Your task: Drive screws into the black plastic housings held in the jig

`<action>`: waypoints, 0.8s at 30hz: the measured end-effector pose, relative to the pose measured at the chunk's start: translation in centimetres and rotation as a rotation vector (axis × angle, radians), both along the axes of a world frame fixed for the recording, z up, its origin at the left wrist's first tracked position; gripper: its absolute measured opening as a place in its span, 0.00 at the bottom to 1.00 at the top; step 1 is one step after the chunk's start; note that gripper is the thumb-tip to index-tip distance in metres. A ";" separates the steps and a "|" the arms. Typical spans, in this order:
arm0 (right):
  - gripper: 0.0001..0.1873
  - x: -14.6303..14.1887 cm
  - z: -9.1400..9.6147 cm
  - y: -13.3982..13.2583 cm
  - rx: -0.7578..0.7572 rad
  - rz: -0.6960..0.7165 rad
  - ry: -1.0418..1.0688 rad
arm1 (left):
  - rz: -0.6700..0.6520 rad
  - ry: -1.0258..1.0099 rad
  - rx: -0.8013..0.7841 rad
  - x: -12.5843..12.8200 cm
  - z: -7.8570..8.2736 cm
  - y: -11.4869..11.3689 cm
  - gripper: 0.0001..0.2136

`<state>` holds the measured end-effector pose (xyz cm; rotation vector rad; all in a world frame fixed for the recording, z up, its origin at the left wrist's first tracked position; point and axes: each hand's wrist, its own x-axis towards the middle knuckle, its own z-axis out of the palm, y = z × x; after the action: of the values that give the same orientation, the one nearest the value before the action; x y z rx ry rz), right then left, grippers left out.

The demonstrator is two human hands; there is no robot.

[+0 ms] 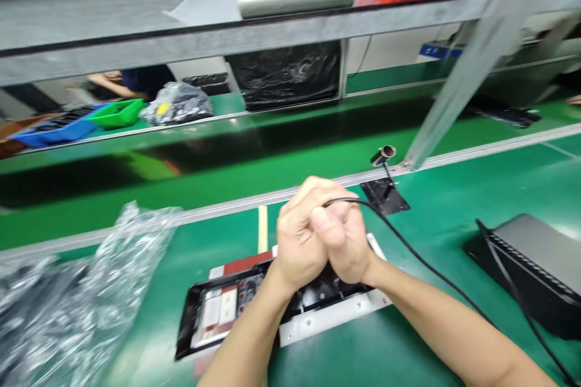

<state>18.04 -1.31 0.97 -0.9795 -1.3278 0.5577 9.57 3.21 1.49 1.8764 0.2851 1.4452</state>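
Observation:
My left hand (299, 245) and my right hand (351, 242) are pressed together, fingers closed, above the middle of the bench. A thin black cable (422, 261) comes out at the top of the joined hands and runs down to the right. Its end inside the hands is hidden. Below them lies a long black plastic housing (185, 323) with a white metal strip (324, 320) along its near side. It rests on a red and white fixture (242, 264), and my hands and forearms cover part of it.
Clear plastic wrap (122, 266) lies at left. A grey and black device (531, 266) sits at right. Behind my hands, a small metal tube on a stand (385, 156) is near a slanted post (476, 66). A shelf (136, 51) crosses overhead. Green and blue bins (118, 113) stand beyond.

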 end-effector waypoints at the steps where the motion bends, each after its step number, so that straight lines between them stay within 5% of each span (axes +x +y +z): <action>1: 0.21 0.2 0.1 0.1 0.011 0.026 0.027 | -0.006 -0.016 0.001 0.1 0.2 0.0 0.09; 24: 0.20 0.5 2.6 0.1 0.068 0.040 0.052 | 0.004 -0.107 0.068 0.7 1.5 -0.2 0.07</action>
<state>18.52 -1.24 3.56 -0.8785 -1.3139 0.5612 10.31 3.01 2.94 1.8453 0.1908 1.5697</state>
